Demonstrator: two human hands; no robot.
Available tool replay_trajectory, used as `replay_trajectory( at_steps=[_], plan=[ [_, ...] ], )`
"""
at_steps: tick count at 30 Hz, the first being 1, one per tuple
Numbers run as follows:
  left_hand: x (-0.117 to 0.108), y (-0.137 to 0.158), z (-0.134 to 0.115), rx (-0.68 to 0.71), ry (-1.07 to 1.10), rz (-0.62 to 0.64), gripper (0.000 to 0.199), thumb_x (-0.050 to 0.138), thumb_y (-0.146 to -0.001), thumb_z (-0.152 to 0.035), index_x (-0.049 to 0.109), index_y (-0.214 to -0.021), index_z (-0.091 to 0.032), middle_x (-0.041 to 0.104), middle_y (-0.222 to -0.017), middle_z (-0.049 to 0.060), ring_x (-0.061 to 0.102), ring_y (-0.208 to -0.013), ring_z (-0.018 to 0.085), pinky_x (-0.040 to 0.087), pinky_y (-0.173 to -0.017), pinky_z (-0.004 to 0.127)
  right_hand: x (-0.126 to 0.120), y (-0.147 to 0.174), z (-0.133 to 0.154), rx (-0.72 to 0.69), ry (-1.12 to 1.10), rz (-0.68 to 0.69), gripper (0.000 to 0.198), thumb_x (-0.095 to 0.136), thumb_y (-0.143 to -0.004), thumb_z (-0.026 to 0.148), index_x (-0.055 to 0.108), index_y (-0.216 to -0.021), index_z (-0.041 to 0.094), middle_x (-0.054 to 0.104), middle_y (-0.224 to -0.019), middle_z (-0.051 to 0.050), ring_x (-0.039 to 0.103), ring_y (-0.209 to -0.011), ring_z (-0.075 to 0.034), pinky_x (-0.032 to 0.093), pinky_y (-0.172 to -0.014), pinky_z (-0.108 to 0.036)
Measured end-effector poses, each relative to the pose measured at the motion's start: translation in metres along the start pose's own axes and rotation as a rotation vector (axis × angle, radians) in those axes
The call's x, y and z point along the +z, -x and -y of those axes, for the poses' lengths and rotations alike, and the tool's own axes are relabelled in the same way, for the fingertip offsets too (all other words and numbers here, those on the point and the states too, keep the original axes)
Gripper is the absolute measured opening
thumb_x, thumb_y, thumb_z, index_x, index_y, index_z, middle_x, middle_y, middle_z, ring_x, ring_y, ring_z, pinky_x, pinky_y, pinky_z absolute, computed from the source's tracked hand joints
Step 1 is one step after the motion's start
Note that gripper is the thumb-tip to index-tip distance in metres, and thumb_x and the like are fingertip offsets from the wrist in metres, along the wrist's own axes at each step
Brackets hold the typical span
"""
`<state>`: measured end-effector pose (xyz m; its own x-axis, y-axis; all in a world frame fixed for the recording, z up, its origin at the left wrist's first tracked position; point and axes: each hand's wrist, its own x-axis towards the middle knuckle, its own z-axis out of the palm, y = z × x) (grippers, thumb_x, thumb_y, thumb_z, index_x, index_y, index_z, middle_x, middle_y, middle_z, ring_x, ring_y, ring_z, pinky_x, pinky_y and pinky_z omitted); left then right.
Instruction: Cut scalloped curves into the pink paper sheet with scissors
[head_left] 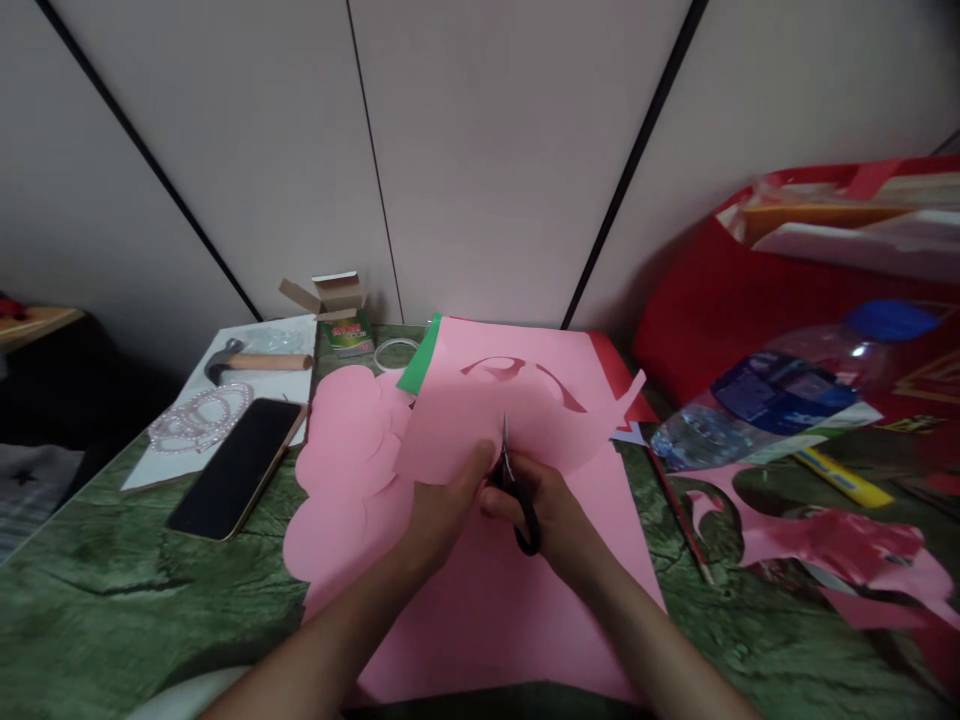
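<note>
My right hand (541, 505) grips the black-handled scissors (525, 515), their blades pointing away from me and meeting a pink sheet of paper (442, 430). On the near edge of that sheet, my left hand (454, 495) pinches the paper close beside the blades. The sheet is held above the table, with a curved cut and a thin strip sticking out at its right. Beneath my hands lies a larger pink sheet (480, 620). Several rounded pink paper cut-outs (337, 470) are stacked along its left side.
To the left are a phone (236, 470), a bead string (199, 418) and a hammer (262, 362). An opened small box (349, 330) and a tape roll (395, 354) stand behind. At right are a pencil (682, 520), a water bottle (780, 390), a yellow cutter (847, 478), paper scraps (832, 540) and a red bag (712, 270).
</note>
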<state>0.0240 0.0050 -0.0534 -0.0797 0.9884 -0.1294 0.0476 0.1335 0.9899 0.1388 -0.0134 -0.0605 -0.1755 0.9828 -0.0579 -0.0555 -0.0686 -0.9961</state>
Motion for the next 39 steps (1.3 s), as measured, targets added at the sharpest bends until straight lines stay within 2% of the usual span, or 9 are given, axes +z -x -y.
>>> replay_trajectory(
  at_steps=[12,18,25,32,39],
  plan=[
    [0.0003,0.0012,-0.0016,-0.019,0.021,-0.027,0.025,0.062,-0.064,-0.038,0.061,-0.074,-0.015,0.064,-0.07,0.004,0.059,-0.067,0.019,0.047,-0.058,0.028,0.0024,0.0006,-0.0024,0.03,-0.055,-0.009,0.026,0.067,-0.065,0.036,0.055,-0.076,0.015,0.049,-0.064,0.003,0.047,-0.059,-0.012,0.042,-0.058,-0.027],
    [-0.0003,0.0019,-0.0023,0.006,0.036,0.021,0.019,0.059,-0.068,-0.035,0.061,-0.073,-0.017,0.061,-0.065,0.001,0.056,-0.059,0.015,0.045,-0.053,0.025,0.0037,0.0015,0.0019,0.041,-0.052,-0.028,0.026,0.067,-0.064,0.037,0.053,-0.071,0.016,0.048,-0.06,0.004,0.046,-0.055,-0.011,0.042,-0.055,-0.027],
    [-0.0027,-0.0001,-0.0024,0.025,0.004,0.029,0.021,0.06,-0.068,-0.037,0.061,-0.073,-0.017,0.062,-0.066,0.0,0.058,-0.064,0.015,0.046,-0.06,0.026,0.0029,0.0016,0.0022,0.051,-0.049,-0.031,0.026,0.068,-0.063,0.035,0.049,-0.067,0.016,0.048,-0.056,0.005,0.046,-0.049,-0.009,0.039,-0.049,-0.024],
    [-0.0035,-0.0007,-0.0033,0.054,0.036,0.059,0.02,0.06,-0.069,-0.036,0.06,-0.071,-0.017,0.061,-0.063,0.0,0.058,-0.061,0.016,0.047,-0.058,0.027,0.0031,0.0017,0.0026,0.06,-0.049,-0.041,0.027,0.069,-0.062,0.034,0.048,-0.065,0.016,0.047,-0.053,0.006,0.046,-0.048,-0.009,0.04,-0.047,-0.024],
    [-0.0052,-0.004,-0.003,0.08,0.013,0.047,0.021,0.061,-0.068,-0.036,0.059,-0.076,-0.017,0.063,-0.072,0.001,0.06,-0.07,0.017,0.047,-0.065,0.029,0.0021,0.0012,0.0028,0.063,-0.052,-0.041,0.026,0.068,-0.063,0.032,0.048,-0.063,0.016,0.046,-0.052,0.006,0.047,-0.047,-0.009,0.041,-0.046,-0.023]
  ],
)
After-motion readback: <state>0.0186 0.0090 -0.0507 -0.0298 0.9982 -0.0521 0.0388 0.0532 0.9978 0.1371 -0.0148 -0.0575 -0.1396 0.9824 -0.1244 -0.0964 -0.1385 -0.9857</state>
